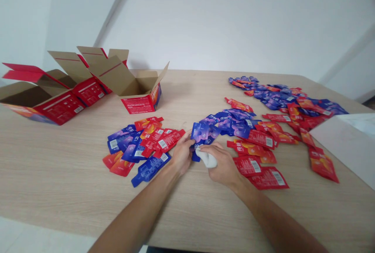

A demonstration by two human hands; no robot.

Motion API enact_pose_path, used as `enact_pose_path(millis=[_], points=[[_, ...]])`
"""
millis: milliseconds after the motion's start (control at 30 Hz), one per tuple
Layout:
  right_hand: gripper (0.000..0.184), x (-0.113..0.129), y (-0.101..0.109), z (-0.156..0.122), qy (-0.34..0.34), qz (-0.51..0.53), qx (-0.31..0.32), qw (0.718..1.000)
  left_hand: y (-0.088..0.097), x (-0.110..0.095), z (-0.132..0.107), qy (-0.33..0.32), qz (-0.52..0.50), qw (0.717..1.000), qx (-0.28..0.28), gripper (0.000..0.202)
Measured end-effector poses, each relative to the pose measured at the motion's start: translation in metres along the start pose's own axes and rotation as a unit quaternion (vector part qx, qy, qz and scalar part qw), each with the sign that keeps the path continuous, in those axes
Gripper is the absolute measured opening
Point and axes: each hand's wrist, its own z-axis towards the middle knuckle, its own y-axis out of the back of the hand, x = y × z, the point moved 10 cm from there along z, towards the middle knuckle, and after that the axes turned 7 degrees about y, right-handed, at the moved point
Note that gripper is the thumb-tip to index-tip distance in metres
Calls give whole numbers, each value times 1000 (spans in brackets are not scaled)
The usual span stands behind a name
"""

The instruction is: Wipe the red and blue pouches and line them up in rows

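My left hand [182,152] grips the left edge of a blue pouch [202,133] lying on the wooden table [58,167]. My right hand [222,162] holds a small white cloth [206,159] pressed against the lower part of that same pouch. To the left of my hands lies a small heap of red and blue pouches [140,145]. A much larger spread of red and blue pouches [269,120] runs from my right hand toward the far right of the table.
Several open red and brown cardboard boxes [137,90] stand at the back left of the table. A white sheet or box [345,143] sits at the right edge. A white wall is behind the table.
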Motion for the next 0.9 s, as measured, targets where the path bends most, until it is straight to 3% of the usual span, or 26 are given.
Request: enact_pose_path(millis=[133, 233, 333, 533, 700, 800, 900], points=[[60, -9, 31, -3, -53, -62, -116, 990, 13, 0, 3, -10, 22, 998, -54, 55], [54, -14, 38, -7, -78, -69, -152, 983, 15, 0, 1, 1, 23, 998, -54, 62], [53, -11, 32, -5, -62, -53, -136, 987, 11, -1, -2, -2, 37, 999, -39, 60], [57, 0, 26, -2, -18, -47, -116, 992, -9, 9, -4, 18, 26, 999, 27, 37], [64, 3, 7, 0, 16, -36, -47, 998, -7, 14, -7, 52, -50, 997, 14, 19], [64, 5, -5, 0, 37, -22, 1, 999, -11, 13, -8, 69, -122, 989, 40, 30], [66, -5, 4, 0, 10, -46, -27, 999, -14, 18, -9, 96, -142, 984, 48, 31]])
